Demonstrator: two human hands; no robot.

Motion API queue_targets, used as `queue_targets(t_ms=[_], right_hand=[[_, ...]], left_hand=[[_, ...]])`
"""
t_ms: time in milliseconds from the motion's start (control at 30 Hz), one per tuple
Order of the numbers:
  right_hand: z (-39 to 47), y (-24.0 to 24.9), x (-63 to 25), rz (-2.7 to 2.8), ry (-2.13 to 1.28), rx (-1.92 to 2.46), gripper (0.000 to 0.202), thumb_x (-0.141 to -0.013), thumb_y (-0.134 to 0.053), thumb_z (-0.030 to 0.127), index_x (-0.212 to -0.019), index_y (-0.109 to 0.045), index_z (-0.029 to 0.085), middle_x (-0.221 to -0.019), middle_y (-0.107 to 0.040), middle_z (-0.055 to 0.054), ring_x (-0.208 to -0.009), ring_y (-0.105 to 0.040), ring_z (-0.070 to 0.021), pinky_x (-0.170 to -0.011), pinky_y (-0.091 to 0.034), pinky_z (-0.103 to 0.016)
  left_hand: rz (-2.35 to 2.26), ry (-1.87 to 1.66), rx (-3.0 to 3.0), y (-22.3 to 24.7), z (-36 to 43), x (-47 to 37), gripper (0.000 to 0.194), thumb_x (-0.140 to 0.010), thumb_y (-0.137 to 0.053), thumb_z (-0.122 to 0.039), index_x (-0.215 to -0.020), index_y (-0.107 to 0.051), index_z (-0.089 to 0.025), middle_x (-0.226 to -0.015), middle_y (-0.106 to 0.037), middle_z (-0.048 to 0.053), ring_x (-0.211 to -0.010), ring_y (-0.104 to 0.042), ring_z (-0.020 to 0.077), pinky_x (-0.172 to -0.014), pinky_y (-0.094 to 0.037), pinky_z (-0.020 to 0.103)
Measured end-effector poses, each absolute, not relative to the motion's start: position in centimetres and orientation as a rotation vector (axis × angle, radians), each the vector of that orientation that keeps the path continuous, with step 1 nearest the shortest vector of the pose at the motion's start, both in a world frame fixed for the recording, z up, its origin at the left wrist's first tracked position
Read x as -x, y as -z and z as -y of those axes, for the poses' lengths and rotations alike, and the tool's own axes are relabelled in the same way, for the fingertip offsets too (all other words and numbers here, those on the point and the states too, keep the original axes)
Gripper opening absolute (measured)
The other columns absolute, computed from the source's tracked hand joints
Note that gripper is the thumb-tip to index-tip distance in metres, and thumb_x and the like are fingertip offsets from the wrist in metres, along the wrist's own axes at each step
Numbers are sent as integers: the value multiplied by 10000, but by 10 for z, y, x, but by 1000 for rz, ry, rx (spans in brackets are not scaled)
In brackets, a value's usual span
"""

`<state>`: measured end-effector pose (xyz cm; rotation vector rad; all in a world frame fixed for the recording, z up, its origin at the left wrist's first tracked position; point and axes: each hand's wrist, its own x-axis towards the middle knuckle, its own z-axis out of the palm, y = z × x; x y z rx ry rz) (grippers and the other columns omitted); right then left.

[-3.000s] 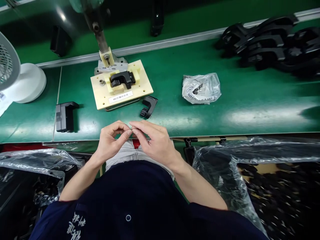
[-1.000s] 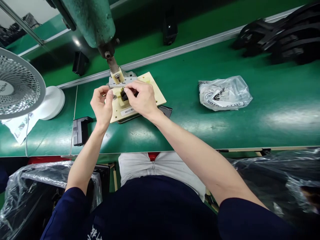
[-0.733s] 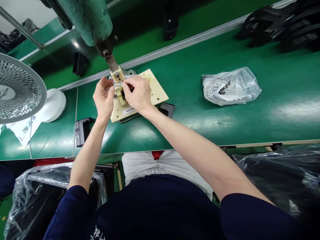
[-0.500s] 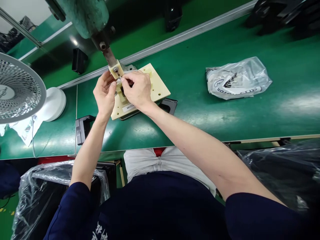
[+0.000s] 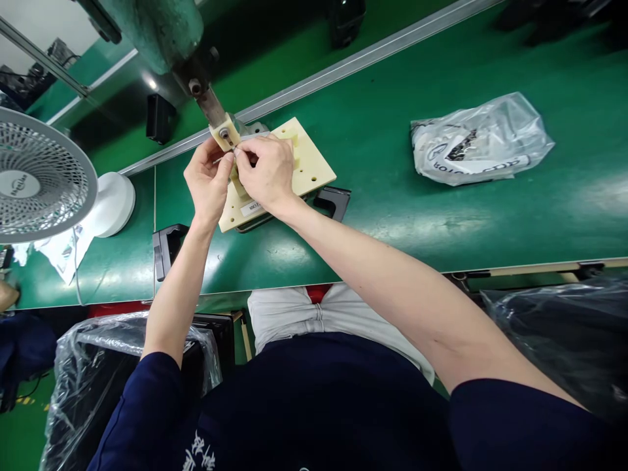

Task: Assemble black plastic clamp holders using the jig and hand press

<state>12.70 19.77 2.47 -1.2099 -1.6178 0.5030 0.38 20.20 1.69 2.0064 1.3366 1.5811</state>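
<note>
Just below the cream-coloured press head [image 5: 225,133], the fingertips of both hands meet. My left hand [image 5: 209,180] is closed, its thumb and fingers pinched at the left side of the head. From the right, my right hand [image 5: 269,169] pinches at the same spot, with its thumb and forefinger together. Whatever tiny part lies between the fingertips is too small to make out. Under the hands is a cream fixture plate [image 5: 314,163] with holes and a printed label [image 5: 251,208]. The green press [image 5: 157,29] rises above, at the upper left.
A clear plastic bag [image 5: 478,140] of small parts lies on the green bench [image 5: 383,196] at the right. Black handle-shaped parts [image 5: 167,248] sit beside the plate. A fan [image 5: 46,180] stands at the left. Plastic-covered black bins [image 5: 93,386] are below the bench edge.
The view has shifted slightly, so the bag appears farther right. My hands stay at the press head, with the two sets of fingertips a little closer together.
</note>
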Motion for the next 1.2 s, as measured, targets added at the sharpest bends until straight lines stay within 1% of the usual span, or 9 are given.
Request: queue_targets(t_ms=[133,233,400,567,667,733,900,1033,1200], right_hand=[[-196,-26,-125,1628,-470,1238,267,-946,-464,245,-724,-597,177,-808,-643,-71,-897,-564,-241,-898,-438,-469],[-200,-20,-122,1633,-416,1173,276,-961,-432,264,-759,-595,172,-863,-635,-85,-941,-552,-239,-932,-445,-457],[-210,-5,-119,1634,-376,1117,300,-987,-395,296,-811,-594,157,-894,-610,-92,-1004,-541,-245,-990,-432,-481],[-215,-8,-126,1655,-377,1157,266,-966,-446,292,-820,-611,144,-895,-618,-95,-1018,-559,-253,-975,-450,-480],[-215,-17,-133,1679,-417,1222,235,-944,-481,283,-823,-634,151,-892,-646,-82,-986,-576,-244,-957,-461,-463],[-215,-22,-137,1676,-445,1254,226,-928,-513,294,-816,-651,154,-875,-659,-73,-956,-589,-239,-946,-464,-454],[-217,-28,-142,1631,-465,1256,271,-919,-548,345,-783,-674,147,-796,-658,-59,-887,-609,-221,-918,-467,-432],[-216,-30,-142,1646,-483,1294,290,-923,-547,355,-786,-687,141,-804,-659,-67,-899,-615,-230,-916,-464,-436],[-216,-31,-142,1662,-486,1293,315,-933,-534,372,-772,-682,146,-795,-657,-68,-902,-620,-241,-916,-465,-451]], left_hand=[[-1382,-1668,-2022,-15,-204,-8,463,-856,-576,-619,-1054,-591,-200,-1000,-654,54,-985,-668,209,-922,-546,374],[-1415,-1743,-2073,-13,-206,-10,439,-870,-561,-605,-1028,-594,-197,-970,-645,49,-940,-663,194,-883,-548,355],[-1462,-1766,-2167,-9,-209,-9,387,-904,-526,-558,-1030,-598,-199,-966,-639,50,-912,-654,177,-846,-540,327],[-1381,-1778,-2159,-11,-209,-7,400,-896,-539,-562,-1022,-613,-189,-954,-656,49,-894,-659,169,-838,-540,314],[-1281,-1735,-2125,-15,-208,-4,408,-872,-583,-557,-1035,-620,-185,-943,-673,38,-888,-667,168,-848,-544,323],[-1242,-1700,-2076,-18,-207,-2,393,-847,-625,-545,-1022,-628,-193,-922,-685,29,-859,-671,162,-825,-548,313],[-1193,-1649,-1998,-23,-209,2,301,-811,-684,-467,-927,-646,-193,-819,-680,8,-733,-653,139,-696,-539,268],[-1225,-1687,-2035,-25,-210,3,203,-811,-677,-381,-857,-637,-187,-742,-624,-15,-681,-602,116,-658,-499,241],[-1270,-1679,-2109,-26,-210,5,136,-816,-652,-313,-826,-622,-181,-719,-585,-22,-644,-551,102,-635,-464,237]])
